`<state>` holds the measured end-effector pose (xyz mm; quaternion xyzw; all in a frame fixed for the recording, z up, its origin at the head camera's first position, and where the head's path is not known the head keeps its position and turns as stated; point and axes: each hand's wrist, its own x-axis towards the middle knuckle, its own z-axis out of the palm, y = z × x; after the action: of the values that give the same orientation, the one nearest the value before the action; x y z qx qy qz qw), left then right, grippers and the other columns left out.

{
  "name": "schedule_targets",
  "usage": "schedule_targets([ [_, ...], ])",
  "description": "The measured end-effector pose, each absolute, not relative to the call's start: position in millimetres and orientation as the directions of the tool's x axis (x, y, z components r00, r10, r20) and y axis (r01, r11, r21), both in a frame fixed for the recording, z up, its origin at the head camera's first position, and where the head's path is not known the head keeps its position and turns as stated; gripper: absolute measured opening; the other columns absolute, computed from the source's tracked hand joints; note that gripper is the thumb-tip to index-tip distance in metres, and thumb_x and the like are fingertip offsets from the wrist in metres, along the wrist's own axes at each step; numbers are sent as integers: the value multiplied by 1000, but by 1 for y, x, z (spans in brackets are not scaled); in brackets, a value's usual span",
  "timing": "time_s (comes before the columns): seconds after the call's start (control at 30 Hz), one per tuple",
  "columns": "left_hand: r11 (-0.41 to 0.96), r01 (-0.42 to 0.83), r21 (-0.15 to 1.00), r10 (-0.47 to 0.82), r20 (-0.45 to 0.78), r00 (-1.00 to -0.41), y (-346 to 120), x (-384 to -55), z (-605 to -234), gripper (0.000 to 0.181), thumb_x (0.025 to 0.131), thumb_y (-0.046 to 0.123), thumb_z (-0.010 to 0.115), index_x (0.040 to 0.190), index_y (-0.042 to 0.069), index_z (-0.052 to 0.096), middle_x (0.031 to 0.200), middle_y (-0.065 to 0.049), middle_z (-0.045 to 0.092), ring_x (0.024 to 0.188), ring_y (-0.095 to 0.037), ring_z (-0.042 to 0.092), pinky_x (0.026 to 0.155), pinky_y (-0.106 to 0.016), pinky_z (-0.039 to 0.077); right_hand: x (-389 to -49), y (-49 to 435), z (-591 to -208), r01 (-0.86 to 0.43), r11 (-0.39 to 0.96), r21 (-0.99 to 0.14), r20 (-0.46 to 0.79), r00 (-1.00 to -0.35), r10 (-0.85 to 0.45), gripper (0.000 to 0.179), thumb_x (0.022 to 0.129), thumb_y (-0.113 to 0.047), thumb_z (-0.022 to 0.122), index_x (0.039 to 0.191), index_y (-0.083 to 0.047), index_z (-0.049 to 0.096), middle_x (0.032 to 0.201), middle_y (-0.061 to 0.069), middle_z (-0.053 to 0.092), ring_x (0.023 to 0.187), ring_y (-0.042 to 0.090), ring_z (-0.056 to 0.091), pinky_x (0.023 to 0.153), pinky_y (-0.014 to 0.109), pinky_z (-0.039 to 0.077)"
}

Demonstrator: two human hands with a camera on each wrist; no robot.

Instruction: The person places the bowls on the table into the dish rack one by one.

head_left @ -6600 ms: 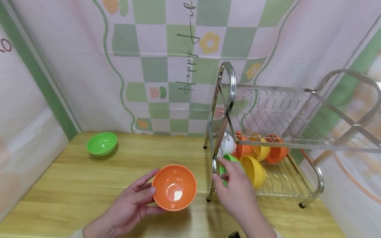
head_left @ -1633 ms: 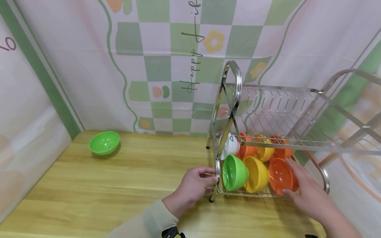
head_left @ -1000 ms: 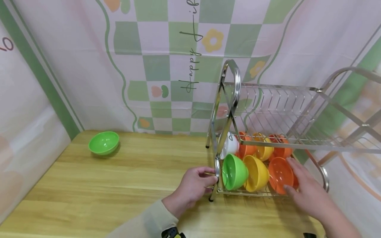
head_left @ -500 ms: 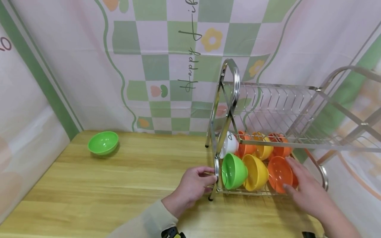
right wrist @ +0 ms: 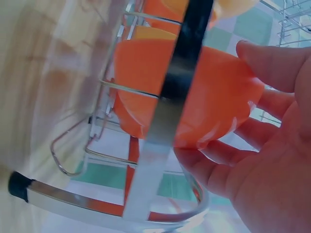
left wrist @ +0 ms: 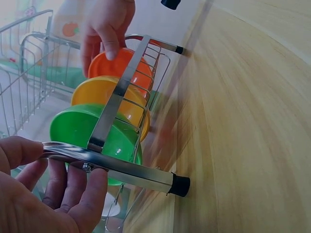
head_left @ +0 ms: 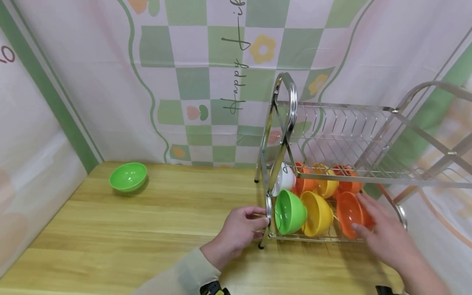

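Observation:
My right hand [head_left: 387,235] holds an orange bowl [head_left: 344,215] that stands on its side at the front right of the metal dish rack's lower tier. In the right wrist view the thumb lies at one edge of the orange bowl [right wrist: 221,92] and the fingers curl round its outside. My left hand [head_left: 239,229] grips the left post of the dish rack [head_left: 289,102]. The left wrist view has the thumb and fingers of the left hand [left wrist: 58,199] round the chrome post. Beside the orange bowl stand a yellow bowl [head_left: 321,215] and a green bowl [head_left: 295,211], also sideways.
Behind the front row are a white bowl [head_left: 285,182], another orange bowl [head_left: 306,184], a yellow one and a red-orange one. A shallow green bowl [head_left: 128,177] sits upright at the wooden table's [head_left: 155,221] back left. The rack's upper tier [head_left: 343,139] overhangs the back row.
Earlier my left hand held the orange bowl over the table; now it grips the rack post. The orange bowl is in the rack under my right hand and has just shifted slightly right.

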<state>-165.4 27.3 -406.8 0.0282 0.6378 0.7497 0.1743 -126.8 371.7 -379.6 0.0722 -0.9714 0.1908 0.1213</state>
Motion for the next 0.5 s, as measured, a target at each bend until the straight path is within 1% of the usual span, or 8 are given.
schedule_targets([
  [0.03, -125, -225, 966, 298, -180, -938, 27, -166, -407, 19, 87, 3, 73, 106, 7, 73, 96, -8, 66, 82, -21, 65, 74, -37, 60, -126, 372, -378, -187, 915, -357, 273, -958, -89, 86, 89, -9, 73, 157, -2, 22, 156, 30, 23, 117, 65, 37, 90, 83, 26],
  [0.07, -125, -224, 967, 297, -179, -938, 27, -166, -407, 19, 87, 3, 73, 106, 7, 73, 96, -8, 66, 82, -21, 65, 74, -37, 60, -125, 372, -376, -189, 915, -356, 287, -954, -85, 85, 88, -9, 74, 157, -2, 23, 154, 32, 25, 117, 65, 38, 88, 83, 28],
  [0.13, -125, -224, 966, 297, -179, -938, 27, -166, -408, 19, 87, 3, 73, 105, 7, 73, 96, -8, 66, 82, -21, 65, 74, -37, 60, -124, 372, -373, -196, 914, -356, 309, -947, -82, 85, 89, -9, 74, 156, -1, 24, 152, 34, 27, 121, 65, 35, 87, 83, 29],
  [0.2, -130, -223, 966, 298, -177, -938, 27, -166, -407, 18, 87, 2, 73, 105, 7, 73, 96, -8, 66, 82, -21, 65, 74, -37, 60, -122, 371, -369, -200, 914, -353, 316, -945, -85, 84, 90, -10, 73, 157, -2, 23, 154, 32, 26, 125, 64, 31, 88, 84, 27],
  [0.3, -138, -222, 965, 300, -173, -938, 27, -165, -407, 18, 87, 2, 73, 105, 7, 74, 97, -9, 66, 82, -21, 65, 74, -37, 60, -122, 368, -366, -225, 911, -345, 308, -944, -116, 84, 91, -12, 72, 158, -4, 22, 158, 26, 22, 131, 62, 25, 94, 83, 20],
  [0.4, -144, -217, 965, 301, -166, -939, 27, -165, -407, 19, 87, 2, 73, 105, 6, 74, 97, -9, 66, 82, -21, 65, 74, -37, 60, -122, 364, -368, -254, 904, -344, 286, -945, -157, 85, 91, -12, 73, 158, -5, 22, 159, 24, 21, 133, 60, 24, 102, 79, 15],
  [0.5, -147, -216, 965, 302, -165, -939, 26, -165, -407, 19, 87, 2, 73, 105, 6, 73, 96, -9, 66, 81, -20, 65, 75, -38, 60, -123, 359, -371, -267, 898, -349, 262, -948, -180, 86, 90, -12, 73, 158, -5, 22, 159, 25, 21, 131, 61, 27, 102, 78, 18],
])
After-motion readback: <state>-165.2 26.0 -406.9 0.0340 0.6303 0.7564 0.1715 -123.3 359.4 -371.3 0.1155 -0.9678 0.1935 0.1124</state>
